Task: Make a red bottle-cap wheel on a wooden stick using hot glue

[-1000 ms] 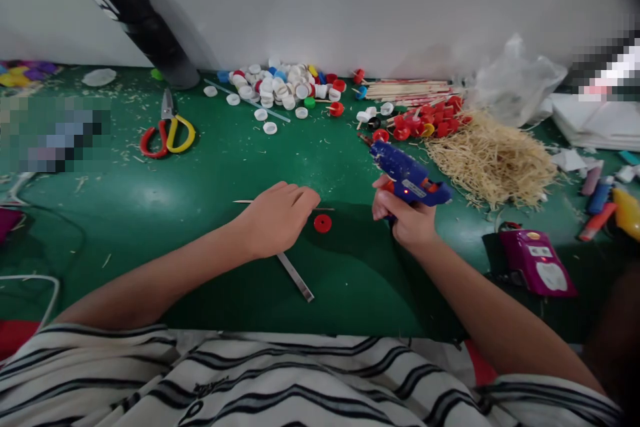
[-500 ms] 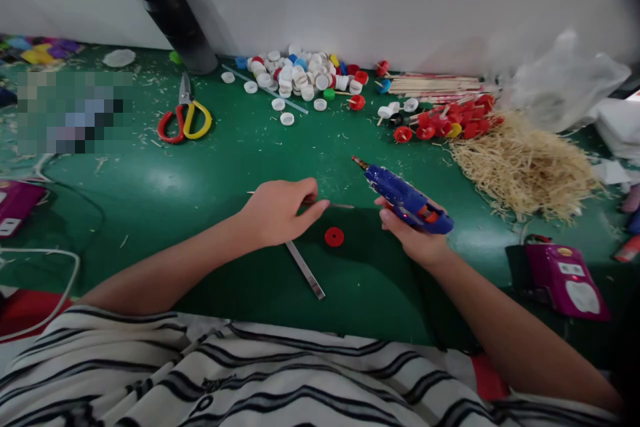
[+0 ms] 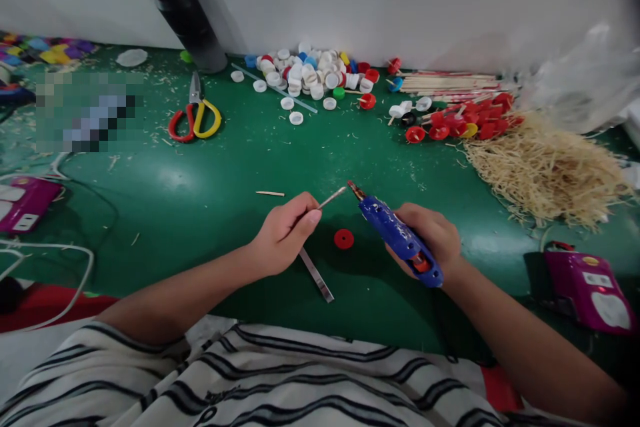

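Note:
My left hand (image 3: pixel 286 235) is closed in a pinch round a thin greyish stick (image 3: pixel 332 197), which points up and to the right. My right hand (image 3: pixel 433 235) grips a blue glue gun (image 3: pixel 397 233). Its nozzle sits close to the stick's tip; whether they touch I cannot tell. Below them a red bottle cap (image 3: pixel 344 239) with a small hole in its middle lies flat on the green table (image 3: pixel 240 160). A flat grey strip (image 3: pixel 317 275) lies partly under my left hand. A short pointed wooden stick (image 3: pixel 271 194) rests just beyond that hand.
Scissors (image 3: pixel 195 113) and a black bottle (image 3: pixel 187 20) are at the back left. Loose caps (image 3: pixel 310 77) form a pile along the wall. Red caps on sticks (image 3: pixel 465 119) and wood shavings (image 3: pixel 547 170) lie at the right. Purple power sockets (image 3: pixel 590 290) stand on both sides.
My left hand has turned and drawn back slightly, tilting its stick upward and uncovering the short wooden stick. The glue gun's nozzle has come down and left to the tip of the held stick.

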Demonstrator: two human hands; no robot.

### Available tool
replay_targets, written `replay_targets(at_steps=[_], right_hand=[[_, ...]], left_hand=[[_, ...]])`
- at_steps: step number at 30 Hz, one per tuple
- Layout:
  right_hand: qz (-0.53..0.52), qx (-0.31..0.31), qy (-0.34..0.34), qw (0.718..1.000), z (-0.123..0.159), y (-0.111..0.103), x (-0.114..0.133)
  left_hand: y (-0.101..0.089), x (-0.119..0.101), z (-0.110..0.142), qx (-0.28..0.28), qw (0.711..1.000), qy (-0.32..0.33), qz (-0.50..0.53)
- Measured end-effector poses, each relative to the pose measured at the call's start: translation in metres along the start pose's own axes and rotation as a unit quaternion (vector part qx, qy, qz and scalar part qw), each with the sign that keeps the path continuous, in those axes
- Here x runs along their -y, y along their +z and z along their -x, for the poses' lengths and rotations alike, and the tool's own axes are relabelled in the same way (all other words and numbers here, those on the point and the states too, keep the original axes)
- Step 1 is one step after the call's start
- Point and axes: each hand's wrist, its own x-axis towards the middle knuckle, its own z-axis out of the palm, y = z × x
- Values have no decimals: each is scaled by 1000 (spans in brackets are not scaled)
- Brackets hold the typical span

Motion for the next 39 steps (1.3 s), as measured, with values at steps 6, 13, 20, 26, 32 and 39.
replay_targets(at_steps=[6, 13, 20, 26, 32, 39], right_hand=[[-31, 20, -118, 992, -11, -6, 8], [-17, 28, -73, 997, -1, -3, 1], [-31, 28, -69, 997, 0, -5, 3], [-24, 26, -79, 996, -2, -4, 5], [-29, 30, -85, 995, -2, -4, 4], [-80, 21, -27, 996, -4, -2, 4]], left_hand=[[-3, -4, -4, 37, 998, -10, -55], [-2, -2, -4, 33, 999, -23, -21], [-4, -1, -3, 30, 999, -20, -30], [-4, -2, -4, 28, 998, -20, -43], [-5, -4, -6, 24, 998, -26, -54], [-6, -3, -6, 26, 998, -22, -54]])
